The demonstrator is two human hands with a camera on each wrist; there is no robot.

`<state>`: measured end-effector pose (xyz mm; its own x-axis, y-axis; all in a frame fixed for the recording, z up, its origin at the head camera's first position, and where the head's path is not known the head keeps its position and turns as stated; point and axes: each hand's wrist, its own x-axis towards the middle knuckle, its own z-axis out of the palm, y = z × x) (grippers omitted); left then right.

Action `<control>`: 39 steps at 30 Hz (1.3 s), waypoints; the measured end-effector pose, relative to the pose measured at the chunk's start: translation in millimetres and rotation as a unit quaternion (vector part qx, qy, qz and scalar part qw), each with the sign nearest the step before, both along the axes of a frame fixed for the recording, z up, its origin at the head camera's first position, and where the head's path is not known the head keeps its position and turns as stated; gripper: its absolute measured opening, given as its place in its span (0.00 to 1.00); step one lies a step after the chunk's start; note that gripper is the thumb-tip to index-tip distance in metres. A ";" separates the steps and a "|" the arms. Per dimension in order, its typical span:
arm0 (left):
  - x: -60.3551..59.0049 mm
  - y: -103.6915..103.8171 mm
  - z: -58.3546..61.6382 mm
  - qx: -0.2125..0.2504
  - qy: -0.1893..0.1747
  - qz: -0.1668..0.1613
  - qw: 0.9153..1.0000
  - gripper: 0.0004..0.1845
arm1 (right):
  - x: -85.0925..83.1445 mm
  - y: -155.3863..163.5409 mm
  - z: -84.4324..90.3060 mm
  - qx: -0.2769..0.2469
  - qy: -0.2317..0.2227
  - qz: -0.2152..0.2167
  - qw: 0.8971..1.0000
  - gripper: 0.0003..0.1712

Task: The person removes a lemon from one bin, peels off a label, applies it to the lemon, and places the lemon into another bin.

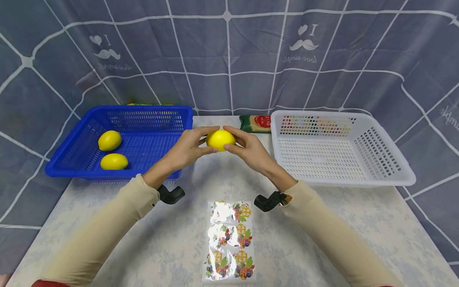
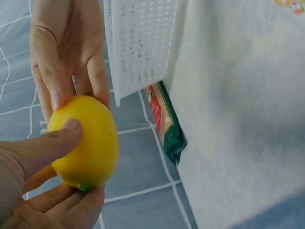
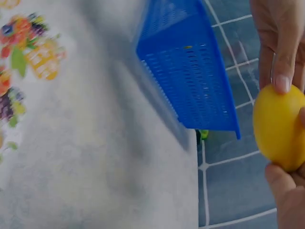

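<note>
A yellow lemon (image 1: pixel 220 140) is held up between both hands over the middle of the table. My left hand (image 1: pixel 190 148) grips its left end with thumb and fingers, and my right hand (image 1: pixel 252 150) pinches the right end. In the left wrist view the lemon (image 2: pixel 90 143) shows a small green tip at its lower end. Two more lemons, one (image 1: pixel 109 140) behind the other (image 1: pixel 114 161), lie at the left side of the blue basket (image 1: pixel 118 173). A sheet of fruit-printed stickers (image 1: pixel 229 243) lies flat on the table below the hands.
To the right stands a white perforated basket (image 1: pixel 344 182). A green and red packet (image 1: pixel 255 124) lies by the back edge between the baskets. Behind the patterned table (image 1: pixel 172 247) hangs a grey-blue curtain (image 1: pixel 201 52) with white lines.
</note>
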<state>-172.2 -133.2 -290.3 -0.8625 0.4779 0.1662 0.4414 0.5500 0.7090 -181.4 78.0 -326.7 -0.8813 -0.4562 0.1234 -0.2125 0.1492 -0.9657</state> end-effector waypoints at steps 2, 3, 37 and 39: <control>0.3 4.4 -5.3 -0.001 0.002 0.004 1.000 0.30 | 3.1 1.9 -1.6 0.031 0.019 -0.009 0.999 0.33; 0.3 6.5 -8.3 -0.001 0.002 0.007 1.000 0.30 | 4.7 2.7 -2.7 0.046 0.024 -0.016 0.999 0.33; -11.1 16.2 -100.9 0.011 -0.085 0.002 0.996 0.29 | 43.9 14.4 -64.8 0.264 0.128 -0.026 0.956 0.25; -11.5 15.4 -100.9 0.011 -0.089 0.006 0.996 0.29 | 56.7 18.2 -64.5 0.304 0.133 0.036 0.943 0.25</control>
